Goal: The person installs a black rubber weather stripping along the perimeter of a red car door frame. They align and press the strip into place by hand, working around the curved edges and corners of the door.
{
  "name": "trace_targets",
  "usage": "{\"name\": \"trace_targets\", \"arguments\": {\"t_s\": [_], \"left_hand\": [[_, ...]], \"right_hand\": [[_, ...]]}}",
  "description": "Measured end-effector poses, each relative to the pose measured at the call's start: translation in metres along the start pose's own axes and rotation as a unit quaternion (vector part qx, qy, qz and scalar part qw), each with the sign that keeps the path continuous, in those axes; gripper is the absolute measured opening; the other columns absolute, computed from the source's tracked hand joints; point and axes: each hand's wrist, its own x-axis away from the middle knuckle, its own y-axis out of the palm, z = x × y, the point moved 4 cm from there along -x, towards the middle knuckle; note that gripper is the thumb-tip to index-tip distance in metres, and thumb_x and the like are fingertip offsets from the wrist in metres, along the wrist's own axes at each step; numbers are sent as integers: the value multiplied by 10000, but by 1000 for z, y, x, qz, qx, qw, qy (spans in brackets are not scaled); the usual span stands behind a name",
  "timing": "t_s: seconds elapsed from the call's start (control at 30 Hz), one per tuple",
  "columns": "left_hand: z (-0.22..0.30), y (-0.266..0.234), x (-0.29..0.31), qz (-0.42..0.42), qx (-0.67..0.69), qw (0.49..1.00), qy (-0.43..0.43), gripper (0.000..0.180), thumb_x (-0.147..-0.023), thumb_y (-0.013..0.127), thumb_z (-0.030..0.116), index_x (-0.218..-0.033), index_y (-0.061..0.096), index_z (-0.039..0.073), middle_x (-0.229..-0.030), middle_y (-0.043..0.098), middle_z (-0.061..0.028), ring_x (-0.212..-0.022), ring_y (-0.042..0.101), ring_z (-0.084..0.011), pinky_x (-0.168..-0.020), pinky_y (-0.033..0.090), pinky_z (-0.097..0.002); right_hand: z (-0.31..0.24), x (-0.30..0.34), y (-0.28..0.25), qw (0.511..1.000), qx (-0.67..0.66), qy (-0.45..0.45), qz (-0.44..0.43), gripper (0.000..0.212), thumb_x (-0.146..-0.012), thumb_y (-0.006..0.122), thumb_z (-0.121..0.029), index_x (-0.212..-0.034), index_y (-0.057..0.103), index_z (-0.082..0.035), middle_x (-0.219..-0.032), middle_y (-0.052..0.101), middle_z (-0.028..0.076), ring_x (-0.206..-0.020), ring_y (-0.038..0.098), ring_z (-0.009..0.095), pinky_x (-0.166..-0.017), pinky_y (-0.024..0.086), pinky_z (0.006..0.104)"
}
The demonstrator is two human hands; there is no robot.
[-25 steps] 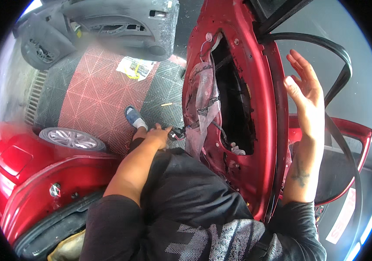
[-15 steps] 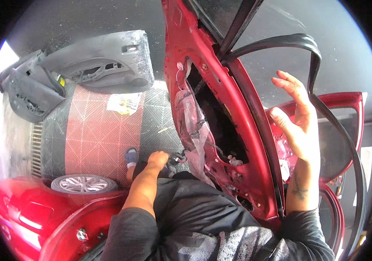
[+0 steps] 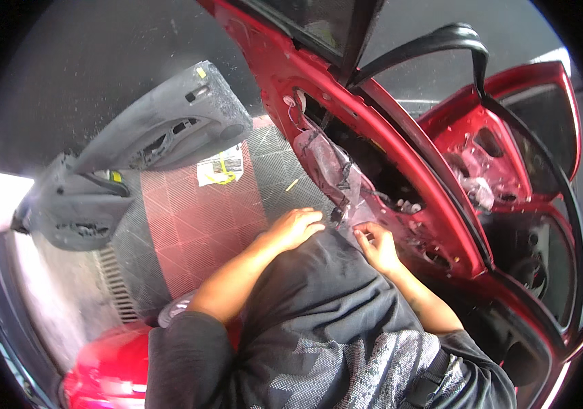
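The right hand [image 3: 377, 249] has its thumb and fingers curled near one another, at the lower end of a clear plastic sheet [image 3: 327, 162]; whether it pinches the sheet, I cannot tell. The left hand [image 3: 297, 228] is beside it, a gap between them, palm down with fingers together and slightly bent over the dark clothing [image 3: 319, 286] at the lap; its underside is hidden, so its grip cannot be told either.

The sheet hangs crumpled along the inner face of a red car door [image 3: 404, 153], which stands tilted just ahead and to the right. A black rubber strip [image 3: 435, 42] loops out from the door's upper part and bends down the right side, past a second red door [image 3: 513, 170].

Ahead to the left, two grey door panels [image 3: 162, 116] overlap near a printed paper [image 3: 213, 170] on red floor tiles [image 3: 199, 225].
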Motion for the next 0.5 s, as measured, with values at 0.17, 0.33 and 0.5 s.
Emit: {"name": "trace_targets", "arguments": {"t_s": [0.17,0.33,0.5], "left_hand": [[15,-16,-24,12,28,999,-26,300,-1017,765,303,-966,678,20,-859,656,-180,-765,662,-352,-699,525,-477],[42,-13,-94,-58,51,997,-23,335,-957,839,314,-947,700,10,-741,645,-181,-611,571,-217,-603,483,-427],[104,20,-138,-144,-29,986,83,357,-914,880,344,-975,752,17,-832,740,-176,-788,740,-194,-715,556,-424]], "right_hand": [[82,-1,75,996,68,47,21,484,-970,786,-211,-1370,656,27,-1304,743,244,-1165,751,330,-1009,574,399],[61,-1,108,986,-129,105,-26,1010,-831,944,-381,-1601,432,24,-1465,639,242,-1367,624,363,-1178,480,462],[53,9,107,951,-266,156,30,720,-862,940,-224,-1411,576,64,-1333,720,187,-1239,692,302,-1089,549,430]]}}
